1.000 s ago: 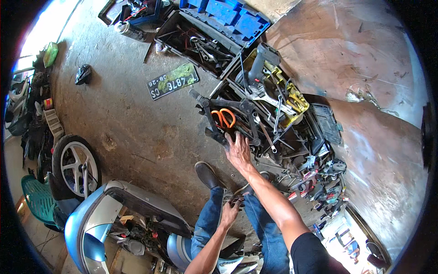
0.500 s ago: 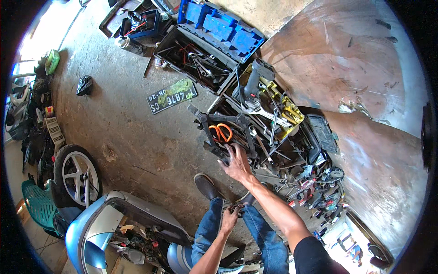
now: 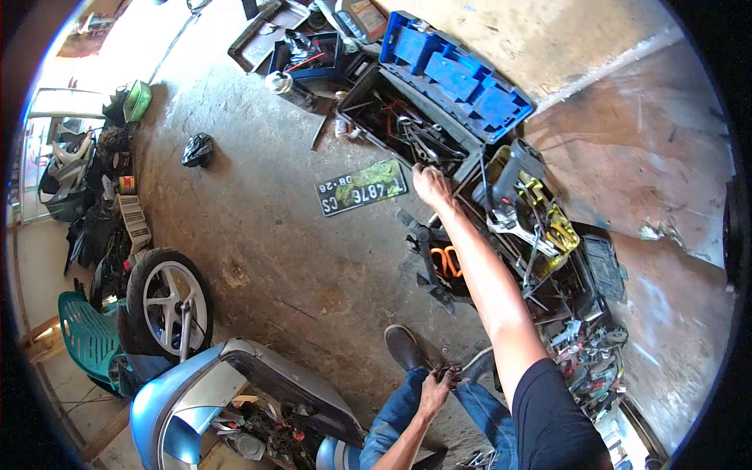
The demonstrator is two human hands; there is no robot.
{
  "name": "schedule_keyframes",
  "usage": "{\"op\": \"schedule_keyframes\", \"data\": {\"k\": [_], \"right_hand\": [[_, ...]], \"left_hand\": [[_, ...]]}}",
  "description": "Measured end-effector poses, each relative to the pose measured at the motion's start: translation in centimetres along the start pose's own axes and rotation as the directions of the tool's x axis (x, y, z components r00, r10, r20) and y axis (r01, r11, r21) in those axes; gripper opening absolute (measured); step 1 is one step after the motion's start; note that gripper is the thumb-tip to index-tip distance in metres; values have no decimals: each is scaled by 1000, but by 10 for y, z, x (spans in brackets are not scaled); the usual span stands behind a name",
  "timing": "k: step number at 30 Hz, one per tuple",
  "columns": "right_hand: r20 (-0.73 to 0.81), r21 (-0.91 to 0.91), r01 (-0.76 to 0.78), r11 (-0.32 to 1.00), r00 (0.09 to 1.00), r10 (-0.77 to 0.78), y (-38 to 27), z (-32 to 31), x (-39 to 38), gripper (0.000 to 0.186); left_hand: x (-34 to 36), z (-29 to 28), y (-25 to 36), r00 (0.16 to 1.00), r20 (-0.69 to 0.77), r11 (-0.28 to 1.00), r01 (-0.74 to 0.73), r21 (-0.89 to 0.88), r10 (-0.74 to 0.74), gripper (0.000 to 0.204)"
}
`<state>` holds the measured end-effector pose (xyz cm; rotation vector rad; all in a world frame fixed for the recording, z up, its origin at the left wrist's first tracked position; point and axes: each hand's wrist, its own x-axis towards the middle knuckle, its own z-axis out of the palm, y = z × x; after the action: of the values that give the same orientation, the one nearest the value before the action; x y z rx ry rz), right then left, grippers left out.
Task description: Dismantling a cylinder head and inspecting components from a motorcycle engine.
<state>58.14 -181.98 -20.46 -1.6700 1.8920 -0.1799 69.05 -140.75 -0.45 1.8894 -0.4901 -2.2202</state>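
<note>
My right arm stretches forward, with my right hand (image 3: 432, 186) at the near edge of a black toolbox (image 3: 374, 139) full of wrenches (image 3: 427, 141). Its fingers point down and away from me and are mostly hidden behind the hand. Over my knees, my left hand (image 3: 435, 390) is closed, fingers bent around something small and dark that I cannot make out. Beside my right forearm, orange-handled scissors (image 3: 445, 262) lie among dark metal tools. An adjustable wrench (image 3: 513, 229) and a grey power tool (image 3: 513, 174) lie in the yellow-edged tray (image 3: 565, 244) to the right.
The toolbox's blue lid (image 3: 458, 74) stands open behind it. A licence plate (image 3: 362, 188) lies on the concrete floor. At left are a spoked wheel (image 3: 168, 301), a green plastic chair (image 3: 84, 341) and blue motorcycle bodywork (image 3: 176, 407). Loose parts (image 3: 587, 356) are heaped at right.
My right hand has moved forward from beside the orange-handled scissors to the black toolbox's edge. My left hand stays over my knees. The whole view has shifted, so things sit farther right and lower.
</note>
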Motion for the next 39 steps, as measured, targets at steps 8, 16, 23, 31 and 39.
{"op": "schedule_keyframes", "data": {"k": [8,16,23,31,39], "right_hand": [[230,-78,-84,993,968,100,54,13,80,43],[-56,-229,-129,965,991,120,-22,-9,22,48],[-272,-90,30,996,961,-53,-44,-96,-121,55],[451,-4,-416,909,811,373,-72,-206,-448,49],[529,497,-158,853,835,-154,-132,-215,-616,32]], "left_hand": [[8,2,6,999,-5,994,-35,-103,35,31],[14,-9,-10,999,-50,971,-5,-240,-7,32],[7,-14,-14,993,-96,941,-90,-326,62,30],[-130,-23,-12,969,-180,790,-242,-563,168,25],[-233,-27,-62,922,-355,714,-352,-605,154,43]]}}
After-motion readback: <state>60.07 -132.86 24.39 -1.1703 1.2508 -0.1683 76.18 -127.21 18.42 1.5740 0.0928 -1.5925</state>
